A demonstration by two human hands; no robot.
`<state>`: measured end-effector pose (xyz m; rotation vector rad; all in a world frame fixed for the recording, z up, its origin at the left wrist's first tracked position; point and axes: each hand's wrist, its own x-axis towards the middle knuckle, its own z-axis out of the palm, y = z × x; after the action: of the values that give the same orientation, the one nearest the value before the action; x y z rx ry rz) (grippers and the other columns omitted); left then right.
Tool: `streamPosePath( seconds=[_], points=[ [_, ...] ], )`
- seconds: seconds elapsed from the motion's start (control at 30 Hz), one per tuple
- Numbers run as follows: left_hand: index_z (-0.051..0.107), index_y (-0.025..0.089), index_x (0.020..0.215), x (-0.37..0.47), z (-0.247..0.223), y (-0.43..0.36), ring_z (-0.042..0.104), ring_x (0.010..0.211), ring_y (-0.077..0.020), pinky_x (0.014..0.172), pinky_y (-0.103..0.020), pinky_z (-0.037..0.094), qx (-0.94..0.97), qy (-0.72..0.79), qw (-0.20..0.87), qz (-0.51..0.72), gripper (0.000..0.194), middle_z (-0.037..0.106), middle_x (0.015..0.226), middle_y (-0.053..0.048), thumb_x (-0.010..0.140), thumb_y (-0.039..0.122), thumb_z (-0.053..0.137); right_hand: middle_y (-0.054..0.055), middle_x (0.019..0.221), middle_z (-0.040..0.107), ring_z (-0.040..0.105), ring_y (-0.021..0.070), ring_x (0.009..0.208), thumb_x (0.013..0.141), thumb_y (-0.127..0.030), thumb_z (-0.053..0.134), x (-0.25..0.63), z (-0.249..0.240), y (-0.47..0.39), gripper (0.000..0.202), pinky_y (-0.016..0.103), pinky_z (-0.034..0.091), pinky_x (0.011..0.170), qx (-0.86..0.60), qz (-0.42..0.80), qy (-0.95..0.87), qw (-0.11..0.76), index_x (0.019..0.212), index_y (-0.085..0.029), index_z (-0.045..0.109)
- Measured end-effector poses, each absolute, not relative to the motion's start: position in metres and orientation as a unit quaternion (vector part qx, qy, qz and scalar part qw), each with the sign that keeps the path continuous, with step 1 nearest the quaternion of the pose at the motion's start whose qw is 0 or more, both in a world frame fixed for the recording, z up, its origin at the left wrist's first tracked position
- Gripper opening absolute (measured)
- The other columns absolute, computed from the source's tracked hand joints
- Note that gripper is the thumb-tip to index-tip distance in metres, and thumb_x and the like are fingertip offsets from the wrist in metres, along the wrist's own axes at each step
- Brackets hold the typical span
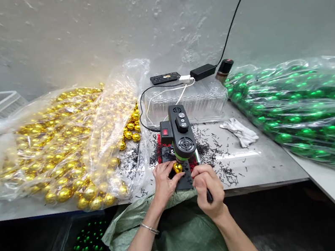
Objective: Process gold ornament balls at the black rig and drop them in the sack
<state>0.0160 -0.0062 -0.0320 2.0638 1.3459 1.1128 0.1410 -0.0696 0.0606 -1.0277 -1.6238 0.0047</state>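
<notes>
A shiny gold ball (177,167) sits under the head of a small black bench machine (183,133), on its dark base. My left hand (164,180) grips the ball between thumb and fingers from the left side. My right hand (209,187) is wrapped round the machine's lever handle (209,197), whose black end shows below the fist. A red switch (165,132) is on the machine's left side. The contact between the machine's head and the ball is partly hidden.
A clear bag (62,149) of gold balls lies at left, one of green balls (309,110) at right. Black shavings (226,171) litter the table around the machine. A white glove (239,132), a clear plastic box (202,100) and a black power adapter (203,71) are farther back. A green sack (186,238) hangs in front.
</notes>
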Motion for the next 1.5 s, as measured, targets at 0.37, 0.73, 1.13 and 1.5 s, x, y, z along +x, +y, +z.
streamPosePath(
  seconds=[0.37,0.73,1.13,1.5],
  points=[
    [0.070,0.020,0.111,0.017,-0.035,-0.008,0.060,0.100,-0.0254,0.093,-0.044,0.043,0.744,0.482,0.207,0.413,0.035,0.069,0.104,-0.010,0.082,0.039,0.072,0.002,0.076,0.051,0.054,0.0141,0.071,0.097,-0.017,0.033,0.140,0.025,-0.059,0.025,0.040,0.049,0.084,-0.429,-0.087,-0.678,0.590,0.077,-0.021,0.046],
    [0.067,0.020,0.116,0.012,-0.026,-0.017,0.061,0.107,-0.0277,0.097,-0.049,0.045,0.742,0.476,0.258,0.395,0.035,0.068,0.111,-0.011,0.083,0.031,0.068,0.001,0.072,0.052,0.054,0.0142,0.069,0.092,-0.009,0.040,0.139,0.080,-0.066,0.026,0.029,0.042,0.062,-0.465,0.000,-0.653,0.598,0.070,-0.021,0.047],
    [0.062,0.010,0.118,-0.087,0.021,0.035,0.057,0.117,-0.0296,0.103,-0.049,0.042,0.715,0.637,0.095,0.272,0.043,0.064,0.120,-0.020,0.082,0.005,0.039,0.001,0.071,0.053,0.054,0.0152,0.072,0.091,-0.005,0.043,0.136,0.083,-0.066,0.027,0.029,0.041,0.064,-0.451,0.004,-0.653,0.609,0.069,-0.020,0.049],
    [0.065,0.014,0.090,-0.118,0.034,0.060,0.063,0.083,-0.0288,0.077,-0.040,0.048,0.684,0.666,0.154,0.255,0.011,0.066,0.079,-0.011,0.079,0.018,0.064,0.002,0.074,0.053,0.054,0.0151,0.071,0.092,-0.007,0.042,0.135,0.081,-0.068,0.026,0.030,0.041,0.063,-0.462,0.016,-0.649,0.604,0.071,-0.021,0.049]
  ],
)
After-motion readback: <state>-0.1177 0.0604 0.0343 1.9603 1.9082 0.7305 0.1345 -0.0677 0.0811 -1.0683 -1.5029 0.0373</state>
